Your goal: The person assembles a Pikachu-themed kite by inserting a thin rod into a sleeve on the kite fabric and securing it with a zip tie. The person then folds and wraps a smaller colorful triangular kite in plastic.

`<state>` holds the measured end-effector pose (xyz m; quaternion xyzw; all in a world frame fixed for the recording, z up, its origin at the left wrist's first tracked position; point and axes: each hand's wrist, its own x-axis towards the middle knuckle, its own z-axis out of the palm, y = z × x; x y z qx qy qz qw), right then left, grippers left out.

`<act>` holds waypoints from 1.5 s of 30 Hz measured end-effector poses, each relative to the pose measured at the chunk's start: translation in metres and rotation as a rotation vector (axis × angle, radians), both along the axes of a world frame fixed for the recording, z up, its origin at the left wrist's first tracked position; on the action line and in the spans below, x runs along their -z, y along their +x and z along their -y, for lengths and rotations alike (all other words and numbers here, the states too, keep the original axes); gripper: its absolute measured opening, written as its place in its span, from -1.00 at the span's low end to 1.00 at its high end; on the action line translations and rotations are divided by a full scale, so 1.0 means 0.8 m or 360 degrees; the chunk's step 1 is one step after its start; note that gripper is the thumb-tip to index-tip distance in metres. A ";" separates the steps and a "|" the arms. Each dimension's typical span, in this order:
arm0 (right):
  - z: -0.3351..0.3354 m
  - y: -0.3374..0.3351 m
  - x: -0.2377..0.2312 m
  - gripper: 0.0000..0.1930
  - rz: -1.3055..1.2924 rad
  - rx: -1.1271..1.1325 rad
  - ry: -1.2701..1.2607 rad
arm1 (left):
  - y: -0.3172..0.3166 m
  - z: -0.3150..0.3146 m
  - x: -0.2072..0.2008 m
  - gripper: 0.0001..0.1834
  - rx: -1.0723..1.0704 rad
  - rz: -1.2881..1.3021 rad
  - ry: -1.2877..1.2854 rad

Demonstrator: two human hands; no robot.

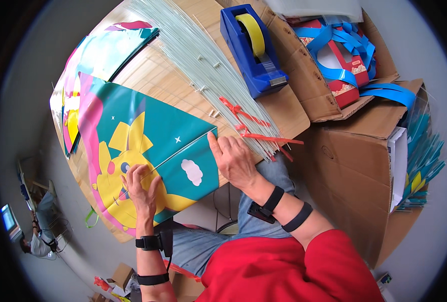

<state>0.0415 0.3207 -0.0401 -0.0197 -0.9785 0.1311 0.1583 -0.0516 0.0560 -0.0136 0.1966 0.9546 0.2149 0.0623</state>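
A triangular plastic sheet (163,121), like a kite sail, lies on the wooden table. It is dark green with a pink edge, a yellow cartoon animal and a white cloud. A thin pale rod (185,146) runs across it to the right corner. My left hand (142,191) rests on the printed animal, fingers spread over the rod's line, thumb apart. At the sheet's right corner, my right hand (236,163) presses its index finger near the rod's end, the other fingers loosely bent. Whether anything small lies under those fingers is hidden.
Many thin rods (198,65), with red ties (253,126), lie beyond the sheet. A blue tape dispenser (253,50) stands behind them. More printed sheets (107,50) sit at the far left. Cardboard boxes (349,166) at right hold blue straps (344,45). Another person (39,246) sits far left.
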 end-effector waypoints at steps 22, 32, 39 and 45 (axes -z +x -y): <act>0.003 -0.002 0.005 -0.53 0.0046 0.0032 0.0034 | 0.002 -0.003 -0.002 -0.59 -0.0014 0.0035 0.0127; 0.005 -0.003 0.005 -0.52 0.0066 0.0044 0.0046 | 0.001 -0.002 0.001 -0.59 -0.0014 -0.0023 0.0138; 0.003 -0.002 0.004 -0.50 0.0077 0.0007 0.0060 | 0.001 0.000 0.002 -0.59 -0.0023 -0.0028 0.0141; 0.004 -0.002 0.004 -0.51 0.0046 0.0015 0.0047 | 0.002 0.000 0.001 -0.58 -0.0026 -0.0038 0.0132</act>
